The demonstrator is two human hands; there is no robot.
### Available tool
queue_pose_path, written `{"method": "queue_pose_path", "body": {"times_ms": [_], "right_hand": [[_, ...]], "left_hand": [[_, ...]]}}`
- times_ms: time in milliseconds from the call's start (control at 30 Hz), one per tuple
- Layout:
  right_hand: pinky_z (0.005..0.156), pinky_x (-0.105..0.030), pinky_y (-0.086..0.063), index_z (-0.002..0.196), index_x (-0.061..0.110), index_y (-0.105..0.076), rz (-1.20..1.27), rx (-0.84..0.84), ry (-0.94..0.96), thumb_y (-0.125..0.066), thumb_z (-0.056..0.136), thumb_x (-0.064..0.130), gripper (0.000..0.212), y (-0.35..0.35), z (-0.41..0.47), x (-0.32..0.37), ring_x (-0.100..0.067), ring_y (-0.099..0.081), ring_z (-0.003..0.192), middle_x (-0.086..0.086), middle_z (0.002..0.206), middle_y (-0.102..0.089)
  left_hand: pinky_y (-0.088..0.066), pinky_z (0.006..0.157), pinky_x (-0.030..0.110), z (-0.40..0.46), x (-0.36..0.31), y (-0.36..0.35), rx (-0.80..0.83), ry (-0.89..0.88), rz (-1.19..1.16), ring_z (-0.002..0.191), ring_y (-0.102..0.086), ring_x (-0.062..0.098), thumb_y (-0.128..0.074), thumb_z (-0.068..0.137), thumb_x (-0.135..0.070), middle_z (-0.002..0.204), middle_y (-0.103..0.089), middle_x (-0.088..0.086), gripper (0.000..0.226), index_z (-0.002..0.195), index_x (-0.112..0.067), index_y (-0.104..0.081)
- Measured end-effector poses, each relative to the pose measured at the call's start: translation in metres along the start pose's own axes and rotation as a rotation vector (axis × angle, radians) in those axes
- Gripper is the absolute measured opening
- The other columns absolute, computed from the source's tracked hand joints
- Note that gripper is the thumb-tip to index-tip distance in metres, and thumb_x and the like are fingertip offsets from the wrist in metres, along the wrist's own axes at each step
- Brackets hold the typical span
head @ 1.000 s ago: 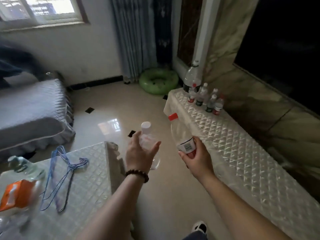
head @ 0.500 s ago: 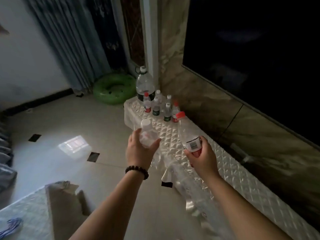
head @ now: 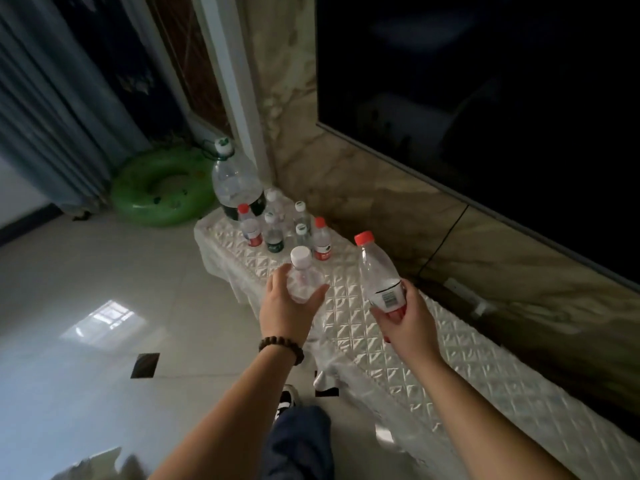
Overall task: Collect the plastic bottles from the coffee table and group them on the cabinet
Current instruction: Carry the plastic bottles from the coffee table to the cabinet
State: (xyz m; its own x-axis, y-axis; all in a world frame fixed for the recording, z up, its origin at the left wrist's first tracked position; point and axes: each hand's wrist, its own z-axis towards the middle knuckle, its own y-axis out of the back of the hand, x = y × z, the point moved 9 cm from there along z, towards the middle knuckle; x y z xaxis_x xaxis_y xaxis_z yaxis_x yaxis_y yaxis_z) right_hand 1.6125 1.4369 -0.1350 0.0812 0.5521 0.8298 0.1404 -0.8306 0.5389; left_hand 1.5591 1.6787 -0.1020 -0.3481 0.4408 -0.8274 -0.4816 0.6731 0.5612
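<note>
- Seven bottles (head: 273,233) already stand grouped at the cabinet's (head: 398,341) far end.
- Left hand (head: 289,315): fingers wrapped round a white-capped bottle (head: 302,277).
- Right hand (head: 407,315): fingers gripping a red-capped bottle (head: 377,275).
- Both held above the surface, not yet set down.
- Coffee table out of view; remaining count unknown.

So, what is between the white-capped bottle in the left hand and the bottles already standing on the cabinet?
In the head view, only bare quilted cover of the cabinet lies between the white-capped bottle in the left hand and the standing bottles.
</note>
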Motion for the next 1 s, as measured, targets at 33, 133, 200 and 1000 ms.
{"method": "queue_pose_path", "body": {"times_ms": [33, 133, 200, 1000], "right_hand": [[0.078, -0.040, -0.058, 0.133, 0.029, -0.041, -0.007, -0.015, -0.020, -0.075, 0.075, 0.042, 0.068, -0.007, 0.010, 0.001, -0.014, -0.063, 0.100, 0.005, 0.119, -0.060], [0.080, -0.040, -0.057, 0.135, 0.026, -0.041, -0.031, -0.056, -0.085, -0.075, 0.075, 0.041, 0.070, -0.026, 0.039, 0.008, -0.014, -0.063, 0.100, 0.003, 0.121, -0.060], [0.080, -0.040, -0.057, 0.135, 0.025, -0.042, -0.033, -0.083, -0.133, -0.075, 0.075, 0.040, 0.070, -0.036, 0.055, 0.012, -0.014, -0.064, 0.099, 0.002, 0.120, -0.061], [0.077, -0.017, -0.042, 0.127, 0.020, -0.043, 0.162, -0.278, -0.425, -0.080, 0.072, 0.022, 0.066, -0.119, 0.230, -0.126, -0.005, -0.055, 0.093, 0.011, 0.109, -0.054]], "left_hand": [[-0.041, 0.082, 0.025, 0.016, 0.003, -0.005, 0.024, -0.007, 0.004, 0.103, -0.052, 0.012, -0.077, 0.069, -0.047, 0.123, -0.053, -0.004, 0.069, 0.126, -0.024, -0.046], [-0.041, 0.083, 0.025, 0.065, 0.014, -0.017, 0.097, -0.030, 0.018, 0.107, -0.053, 0.015, -0.077, 0.069, -0.046, 0.124, -0.053, -0.003, 0.068, 0.125, -0.023, -0.046], [-0.041, 0.082, 0.025, 0.092, 0.020, -0.023, 0.142, -0.039, 0.035, 0.107, -0.053, 0.016, -0.078, 0.068, -0.045, 0.124, -0.053, -0.003, 0.068, 0.124, -0.023, -0.047], [-0.043, 0.078, 0.026, 0.216, 0.118, -0.236, 0.536, -0.085, 0.144, 0.101, -0.053, 0.010, -0.085, 0.060, -0.039, 0.124, -0.053, -0.004, 0.076, 0.122, -0.024, -0.044]]}}
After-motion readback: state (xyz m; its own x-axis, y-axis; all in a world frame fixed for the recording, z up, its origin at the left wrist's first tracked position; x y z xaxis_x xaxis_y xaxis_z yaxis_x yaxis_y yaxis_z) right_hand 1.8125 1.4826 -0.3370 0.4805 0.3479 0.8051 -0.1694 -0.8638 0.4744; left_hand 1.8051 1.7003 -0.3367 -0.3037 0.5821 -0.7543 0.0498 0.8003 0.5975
